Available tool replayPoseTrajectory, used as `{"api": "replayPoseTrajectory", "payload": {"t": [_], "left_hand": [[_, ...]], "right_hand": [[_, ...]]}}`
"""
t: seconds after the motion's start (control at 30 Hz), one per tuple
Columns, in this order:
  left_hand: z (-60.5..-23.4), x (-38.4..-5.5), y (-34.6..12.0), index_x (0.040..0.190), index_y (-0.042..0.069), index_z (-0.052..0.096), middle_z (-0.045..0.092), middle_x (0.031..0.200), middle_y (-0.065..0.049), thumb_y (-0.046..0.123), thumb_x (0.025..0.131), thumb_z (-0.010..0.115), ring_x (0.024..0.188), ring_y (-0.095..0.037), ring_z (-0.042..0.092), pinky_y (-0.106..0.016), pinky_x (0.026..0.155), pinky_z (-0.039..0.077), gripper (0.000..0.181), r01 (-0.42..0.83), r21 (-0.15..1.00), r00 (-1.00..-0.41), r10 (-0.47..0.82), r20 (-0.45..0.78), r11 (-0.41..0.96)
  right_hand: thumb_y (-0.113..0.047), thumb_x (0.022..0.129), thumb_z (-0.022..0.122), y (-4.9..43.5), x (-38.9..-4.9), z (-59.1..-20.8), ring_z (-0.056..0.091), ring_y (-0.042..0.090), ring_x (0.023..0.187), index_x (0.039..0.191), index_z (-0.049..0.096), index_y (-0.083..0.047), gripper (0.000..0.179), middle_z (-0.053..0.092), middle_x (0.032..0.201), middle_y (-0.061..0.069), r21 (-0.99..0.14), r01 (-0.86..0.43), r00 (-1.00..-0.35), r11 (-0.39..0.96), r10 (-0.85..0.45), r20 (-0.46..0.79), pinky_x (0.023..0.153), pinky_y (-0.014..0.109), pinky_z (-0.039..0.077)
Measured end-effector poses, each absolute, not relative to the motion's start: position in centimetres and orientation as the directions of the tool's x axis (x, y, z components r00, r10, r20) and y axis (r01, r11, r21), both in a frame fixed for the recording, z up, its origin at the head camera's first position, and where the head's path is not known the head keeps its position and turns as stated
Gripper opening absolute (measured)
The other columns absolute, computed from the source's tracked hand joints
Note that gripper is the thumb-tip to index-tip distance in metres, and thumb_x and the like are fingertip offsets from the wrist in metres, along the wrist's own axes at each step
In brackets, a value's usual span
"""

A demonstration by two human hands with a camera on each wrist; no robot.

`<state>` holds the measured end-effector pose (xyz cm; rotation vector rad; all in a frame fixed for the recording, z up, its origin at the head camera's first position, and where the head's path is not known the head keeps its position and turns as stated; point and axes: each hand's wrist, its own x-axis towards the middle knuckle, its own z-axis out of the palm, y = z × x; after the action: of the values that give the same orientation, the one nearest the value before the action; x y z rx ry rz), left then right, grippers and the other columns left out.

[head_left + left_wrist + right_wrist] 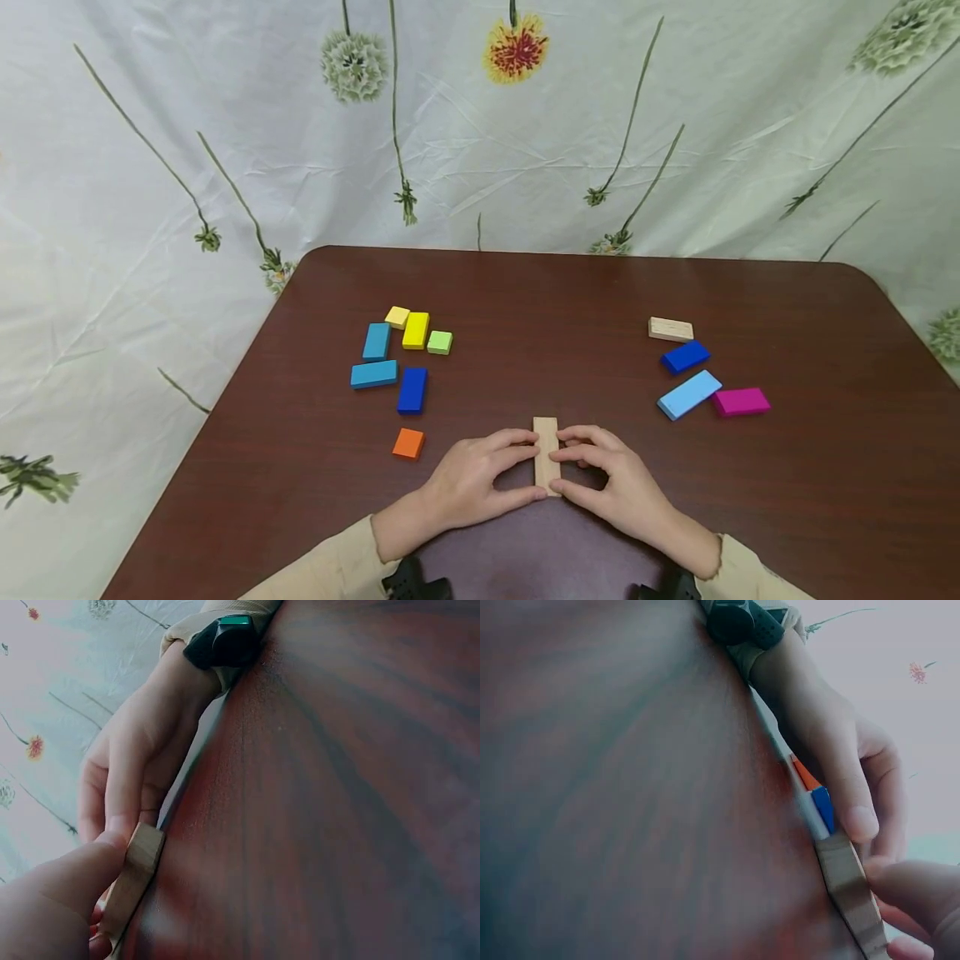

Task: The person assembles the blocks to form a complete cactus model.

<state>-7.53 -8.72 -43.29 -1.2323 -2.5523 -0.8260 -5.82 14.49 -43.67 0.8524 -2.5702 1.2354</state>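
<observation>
A long, plain light-wood block lies upright in the head view, near the table's front edge, its long side pointing away from me. My left hand holds its left side, thumb at the near end and fingertips farther along. From the opposite side my right hand holds it the same way, with curled fingers and thumb against the wood. In the left wrist view the block shows its near end beside the thumb. The right wrist view has the block low over the dark tabletop, between both hands' fingertips.
Left of the hands lie an orange block, a dark blue block, and several light blue, yellow and green ones. To the right are a wooden block, a blue block, a light blue block and a magenta block.
</observation>
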Motion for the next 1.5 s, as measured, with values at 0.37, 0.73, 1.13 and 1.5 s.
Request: {"api": "replayPoseTrajectory", "payload": {"t": [0.37, 0.73, 1.13, 1.5], "left_hand": [[-43.7, -7.6, -9.5, 0.106, 0.019, 0.072, 0.062, 0.117, 0.004, 0.05, 0.084, 0.065, 0.1, -0.006, 0.062, -0.021, 0.081, 0.05, 0.039, 0.898, 0.234, -0.44, 0.739, 0.51, 0.373], [-43.8, -7.9, -9.5, 0.106, 0.019, 0.072, 0.062, 0.118, 0.001, 0.046, 0.085, 0.065, 0.098, -0.006, 0.062, -0.019, 0.08, 0.05, 0.035, 0.928, 0.182, -0.371, 0.758, 0.536, 0.325], [-43.7, -8.1, -9.3, 0.107, 0.022, 0.072, 0.062, 0.117, 0.002, 0.043, 0.086, 0.065, 0.095, -0.005, 0.063, -0.018, 0.078, 0.05, 0.031, 0.928, 0.175, -0.371, 0.764, 0.529, 0.33], [-43.8, -8.1, -9.3, 0.107, 0.022, 0.072, 0.061, 0.118, 0.002, 0.043, 0.087, 0.065, 0.097, -0.005, 0.062, -0.018, 0.08, 0.05, 0.03, 0.926, 0.176, -0.374, 0.765, 0.524, 0.333]], "right_hand": [[-0.036, 0.077, 0.077, 15.7, -5.5, -43.7, 0.05, 0.015, 0.114, 0.109, 0.068, -0.024, 0.036, 0.056, 0.123, -0.004, -0.551, -0.723, -0.674, 0.416, -0.6, 0.431, 0.092, 0.029, 0.043], [-0.031, 0.08, 0.076, 16.0, -5.7, -43.8, 0.052, 0.018, 0.113, 0.109, 0.067, -0.021, 0.032, 0.056, 0.123, 0.0, -0.496, -0.772, -0.624, 0.398, -0.624, 0.47, 0.096, 0.021, 0.039], [-0.029, 0.081, 0.075, 16.4, -6.1, -43.9, 0.053, 0.017, 0.113, 0.111, 0.065, -0.021, 0.032, 0.055, 0.125, 0.001, -0.519, -0.759, -0.632, 0.394, -0.638, 0.44, 0.094, 0.024, 0.041], [-0.027, 0.08, 0.076, 16.6, -6.3, -43.7, 0.053, 0.017, 0.112, 0.11, 0.065, -0.02, 0.033, 0.056, 0.123, 0.001, -0.544, -0.751, -0.635, 0.374, -0.636, 0.438, 0.094, 0.022, 0.04]]}}
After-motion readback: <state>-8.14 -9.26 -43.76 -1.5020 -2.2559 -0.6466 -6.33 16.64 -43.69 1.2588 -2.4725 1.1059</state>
